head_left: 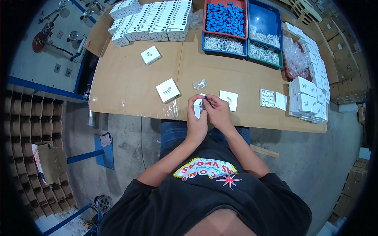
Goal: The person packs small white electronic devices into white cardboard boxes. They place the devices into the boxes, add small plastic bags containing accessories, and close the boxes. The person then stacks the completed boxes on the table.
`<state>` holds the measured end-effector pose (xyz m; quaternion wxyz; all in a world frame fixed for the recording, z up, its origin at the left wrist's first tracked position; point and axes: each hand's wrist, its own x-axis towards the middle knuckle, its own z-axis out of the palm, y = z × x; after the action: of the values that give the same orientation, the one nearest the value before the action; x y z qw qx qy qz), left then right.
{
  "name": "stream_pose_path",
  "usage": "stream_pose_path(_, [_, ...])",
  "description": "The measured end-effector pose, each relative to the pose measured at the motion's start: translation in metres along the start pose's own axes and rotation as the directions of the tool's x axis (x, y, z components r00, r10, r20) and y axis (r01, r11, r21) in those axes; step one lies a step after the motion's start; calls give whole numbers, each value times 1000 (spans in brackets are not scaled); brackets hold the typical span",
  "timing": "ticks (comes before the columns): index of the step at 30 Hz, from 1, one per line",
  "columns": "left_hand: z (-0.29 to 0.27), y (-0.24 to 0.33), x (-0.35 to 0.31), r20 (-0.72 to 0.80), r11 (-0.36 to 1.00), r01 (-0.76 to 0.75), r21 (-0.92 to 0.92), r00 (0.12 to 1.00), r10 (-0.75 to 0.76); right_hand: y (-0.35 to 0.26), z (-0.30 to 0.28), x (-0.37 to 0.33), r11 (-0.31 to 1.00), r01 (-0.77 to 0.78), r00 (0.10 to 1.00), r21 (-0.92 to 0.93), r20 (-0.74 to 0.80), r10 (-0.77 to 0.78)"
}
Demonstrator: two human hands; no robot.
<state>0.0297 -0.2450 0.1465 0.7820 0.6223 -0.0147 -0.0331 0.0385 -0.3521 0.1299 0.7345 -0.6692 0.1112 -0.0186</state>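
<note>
My left hand [196,125] is closed around a small white box-shaped piece [198,108] held just over the table's near edge. Against it, the fingertips of my right hand [219,113] pinch a small blue part [204,96], mostly hidden by the fingers. Beyond my hands lies a clear plastic bag of small parts [199,84]. To the left sits a white square box [168,91]; close to my right hand is a flat white square piece [228,100].
The cardboard-covered table [134,86] carries stacked white boxes [157,19] at far left and more boxes [306,98] at right. Trays at the back hold blue parts [225,19] and white parts [223,44]. An open white box [267,98] lies beside its lid [280,101].
</note>
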Motion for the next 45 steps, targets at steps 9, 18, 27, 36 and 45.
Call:
stream_pose_path(9, [-9, -9, 5, 109, 999, -30, 18, 994, 28, -1, 0, 1, 999, 20, 1000, 42, -4, -19])
stream_pose_path(18, [-12, -8, -2, 113, 994, -97, 49, 989, 91, 2, -1, -2, 996, 55, 998, 73, 31, -57])
stream_pose_path(27, [-7, -3, -3, 78, 990, -127, 62, 989, 122, -4, 6, -6, 994, 100, 995, 48, 2, -100])
stream_pose_path(36, [-4, 1, 2, 97, 996, -90, -9, 991, 90, -4, 4, -7, 984, 176, 983, -7, -52, -176])
stream_pose_path(45, [-11, -3, 3, 152, 996, -72, 61, 986, 62, 2, -1, -1, 991, 88, 996, 104, 14, -90])
